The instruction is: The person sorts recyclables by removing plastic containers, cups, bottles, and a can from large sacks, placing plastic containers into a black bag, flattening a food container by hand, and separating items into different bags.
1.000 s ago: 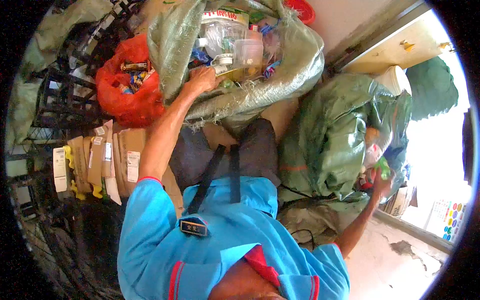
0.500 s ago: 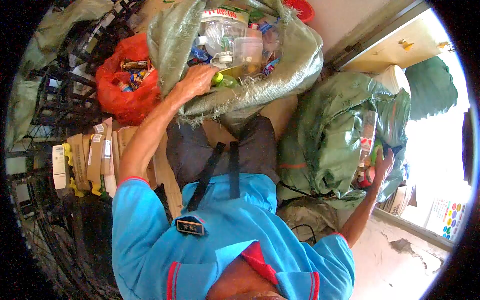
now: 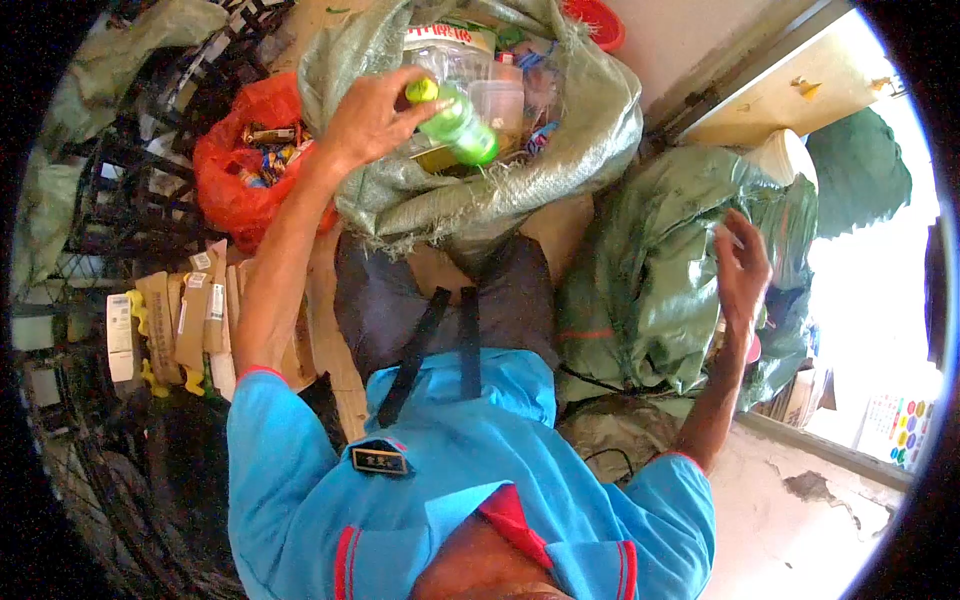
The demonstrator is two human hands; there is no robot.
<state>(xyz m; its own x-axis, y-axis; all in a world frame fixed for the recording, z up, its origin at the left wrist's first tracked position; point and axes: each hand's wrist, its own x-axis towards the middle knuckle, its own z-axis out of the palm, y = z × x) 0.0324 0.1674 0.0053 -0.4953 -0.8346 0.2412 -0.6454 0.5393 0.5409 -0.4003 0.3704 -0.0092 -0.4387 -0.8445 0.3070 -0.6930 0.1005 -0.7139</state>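
My left hand point(image 3: 372, 118) grips a green plastic bottle point(image 3: 462, 130) near its yellow-green cap. The bottle is tilted, its base pointing down and right, above the mouth of a woven sack point(image 3: 420, 215). Inside that sack are a large clear plastic jug point(image 3: 440, 62) with a red-and-white label, a clear tub point(image 3: 500, 100) and other plastic items. My right hand point(image 3: 745, 268) hovers over a second, green sack point(image 3: 640, 270) on the right, fingers loosely bent and apart, with nothing visible in them. My forearm partly hides that sack's contents.
At left, a red plastic bag point(image 3: 232, 190) holds small wrappers and cans. Below it stand folded cardboard pieces point(image 3: 195, 315) beside black crates point(image 3: 130, 190). A white tub point(image 3: 785, 158) rests behind the right sack. A red basin point(image 3: 597, 22) is at the back, and a wall runs along the right.
My left hand has raised the green bottle up out of the woven sack's contents. My right hand has moved up and away from the bottles in the right sack's opening.
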